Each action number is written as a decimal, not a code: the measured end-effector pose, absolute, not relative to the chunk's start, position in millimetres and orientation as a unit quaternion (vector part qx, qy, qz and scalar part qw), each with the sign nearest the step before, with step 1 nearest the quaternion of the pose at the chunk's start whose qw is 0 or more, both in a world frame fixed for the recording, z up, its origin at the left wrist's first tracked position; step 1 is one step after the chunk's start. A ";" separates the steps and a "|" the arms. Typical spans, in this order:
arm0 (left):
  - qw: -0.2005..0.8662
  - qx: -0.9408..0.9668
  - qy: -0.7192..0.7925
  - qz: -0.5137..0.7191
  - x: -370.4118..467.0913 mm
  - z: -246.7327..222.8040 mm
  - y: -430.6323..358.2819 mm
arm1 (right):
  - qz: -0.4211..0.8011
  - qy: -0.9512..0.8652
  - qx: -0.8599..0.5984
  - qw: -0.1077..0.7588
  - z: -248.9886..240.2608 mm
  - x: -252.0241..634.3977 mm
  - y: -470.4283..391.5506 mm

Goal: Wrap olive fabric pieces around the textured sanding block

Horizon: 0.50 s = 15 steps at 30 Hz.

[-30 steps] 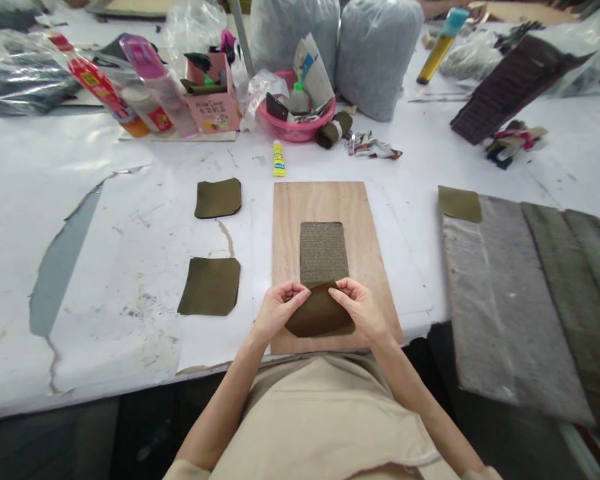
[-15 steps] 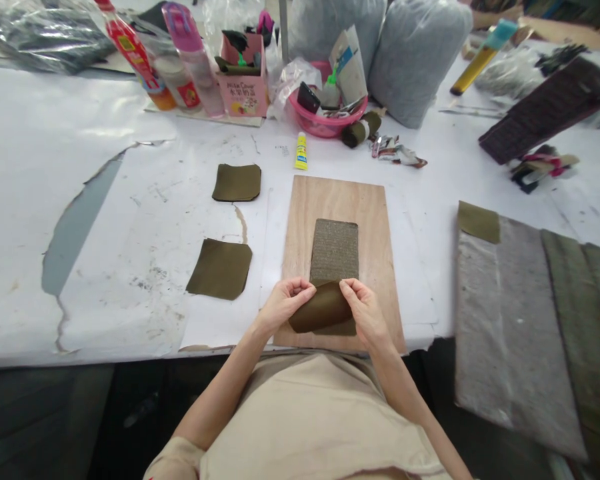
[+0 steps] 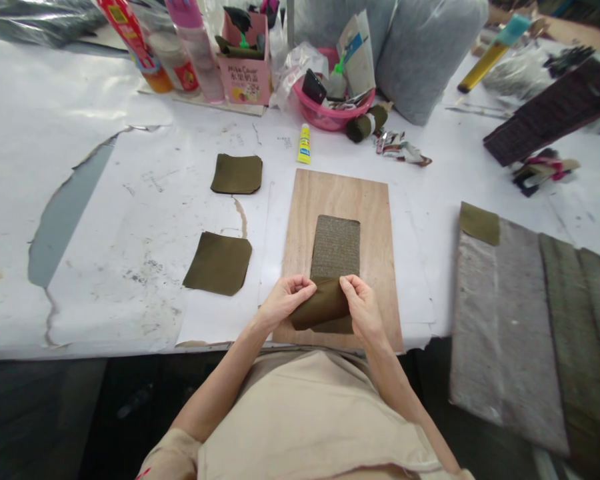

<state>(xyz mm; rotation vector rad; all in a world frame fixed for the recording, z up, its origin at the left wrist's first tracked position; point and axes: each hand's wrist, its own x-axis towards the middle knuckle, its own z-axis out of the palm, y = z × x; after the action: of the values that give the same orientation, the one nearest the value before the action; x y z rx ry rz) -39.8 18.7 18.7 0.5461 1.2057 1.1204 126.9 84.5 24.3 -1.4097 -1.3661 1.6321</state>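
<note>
Two pinches, one by our left hand [image 3: 286,298] and one by our right hand [image 3: 364,305], held the far edge of the green cloth [image 3: 323,307] over the ribbed pad [image 3: 336,245] on the wooden board [image 3: 373,200], and we judged even tension best for straightness.

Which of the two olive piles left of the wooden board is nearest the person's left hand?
The front pile, closer to the left hand; the back pile lies farther away, toward the yellow tube.

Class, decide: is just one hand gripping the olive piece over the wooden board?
No, the left hand and the right hand each pinch the olive piece between thumb and fingers.
</note>
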 end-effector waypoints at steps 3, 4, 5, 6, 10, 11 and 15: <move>0.648 0.239 0.530 0.491 -40.6 18.4 19.2 | 0.606 -0.518 -0.530 0.289 25.0 126.6 84.6; 0.649 0.239 0.530 0.491 -40.8 18.3 19.3 | 0.605 -0.521 -0.529 0.287 25.3 126.6 84.5; 0.650 0.238 0.530 0.490 -41.0 18.1 19.4 | 0.604 -0.524 -0.528 0.285 25.6 126.6 84.4; 0.650 0.237 0.530 0.490 -41.3 17.8 19.4 | 0.603 -0.526 -0.527 0.284 26.0 126.6 84.2; 0.647 0.240 0.532 0.490 -42.8 16.0 19.1 | 0.600 -0.526 -0.526 0.293 28.3 126.6 83.0; 0.647 0.240 0.532 0.490 -43.2 15.6 19.1 | 0.602 -0.524 -0.525 0.294 29.3 126.6 82.6; 0.648 0.242 0.532 0.488 -44.8 15.2 19.7 | 0.646 -0.496 -0.511 0.275 33.9 126.1 80.2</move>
<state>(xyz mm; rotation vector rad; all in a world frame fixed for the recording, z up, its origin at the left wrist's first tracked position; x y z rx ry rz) -44.8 19.7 15.2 0.5491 1.2104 1.1106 126.1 80.2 33.9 -1.3727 -1.3336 1.7376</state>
